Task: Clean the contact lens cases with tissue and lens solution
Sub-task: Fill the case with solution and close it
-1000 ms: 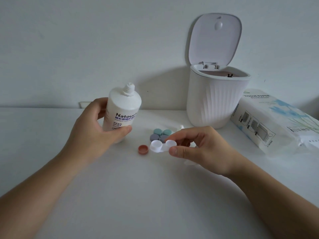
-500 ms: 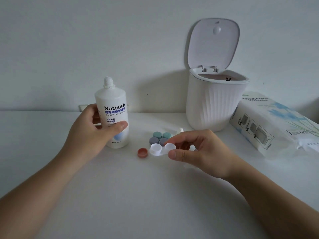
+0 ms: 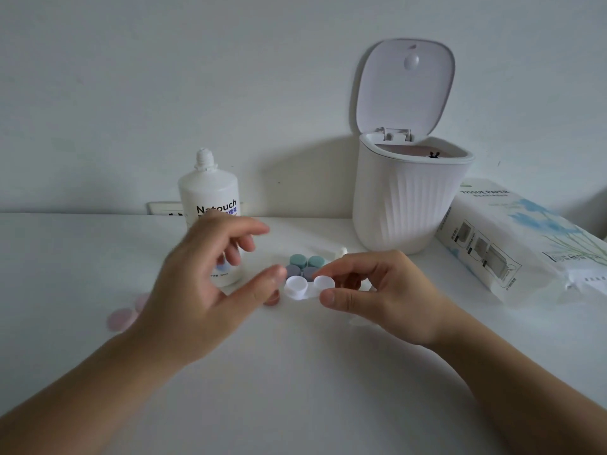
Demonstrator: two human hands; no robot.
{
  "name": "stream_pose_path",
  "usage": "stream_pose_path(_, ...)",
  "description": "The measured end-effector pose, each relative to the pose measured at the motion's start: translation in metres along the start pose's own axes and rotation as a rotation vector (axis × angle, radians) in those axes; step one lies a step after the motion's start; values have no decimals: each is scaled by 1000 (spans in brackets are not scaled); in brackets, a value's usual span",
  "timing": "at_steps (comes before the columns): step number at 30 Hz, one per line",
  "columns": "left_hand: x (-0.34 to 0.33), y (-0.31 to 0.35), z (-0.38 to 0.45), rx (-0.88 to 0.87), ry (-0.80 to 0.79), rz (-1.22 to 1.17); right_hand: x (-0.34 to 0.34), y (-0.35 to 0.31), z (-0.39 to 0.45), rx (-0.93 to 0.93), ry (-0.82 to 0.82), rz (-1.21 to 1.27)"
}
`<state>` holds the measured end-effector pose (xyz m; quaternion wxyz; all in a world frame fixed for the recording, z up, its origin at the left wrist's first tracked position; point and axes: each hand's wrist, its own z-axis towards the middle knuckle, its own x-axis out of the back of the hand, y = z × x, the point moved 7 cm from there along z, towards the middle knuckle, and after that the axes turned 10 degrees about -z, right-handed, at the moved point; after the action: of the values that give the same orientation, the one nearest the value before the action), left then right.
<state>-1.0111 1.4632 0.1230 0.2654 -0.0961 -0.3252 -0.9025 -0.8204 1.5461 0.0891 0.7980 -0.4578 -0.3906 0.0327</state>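
The white plastic two-well contact lens case (image 3: 309, 288), both round wells uncapped, sits just above the white surface (image 3: 295, 389) in front of a cluster of teal and grey-blue capped cases (image 3: 303, 266). The right hand (image 3: 384, 297) has it in a pinching grip, thumb under and fingers curled over its right well. The left hand (image 3: 203, 290) is spread loosely with nothing in it, its thumb tip just beside the case's left well. Half a second ago that hand was wrapped round the white lens solution bottle (image 3: 210, 221); the bottle now stands upright on the surface behind it, let go. A reddish-brown cap (image 3: 272, 298) lies partly hidden under the left thumb.
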Motion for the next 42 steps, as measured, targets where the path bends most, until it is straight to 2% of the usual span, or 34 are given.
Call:
stream_pose_path(5,-21,-25,-10,323,-200,-164,-1,0,0,0,4,3)
stream_pose_path(10,-35,-32,-15,451,-314,-296,-2,1,0,8,4,-9)
stream_pose_path(20,-36,-36,-17,547,-296,-365,-3,-3,0,19,-10,-59)
stream_pose_path(24,-33,-38,-17,559,-296,-378,10,14,3,-89,120,30)
stream_pose_path(27,-32,-39,-17,568,-290,-359,15,30,5,-195,160,-278)
stream_pose_path(29,-32,-39,-17,564,-300,-347,11,36,6,-253,93,-505)
stream_pose_path(31,-32,-40,-17,559,-302,-339,8,40,6,-273,48,-596)
stream_pose_path(38,-34,-38,-18,572,-328,-342,7,36,9,-202,52,-635)
stream_pose_path(42,-34,-37,-17,577,-327,-354,13,28,7,-156,172,-509)
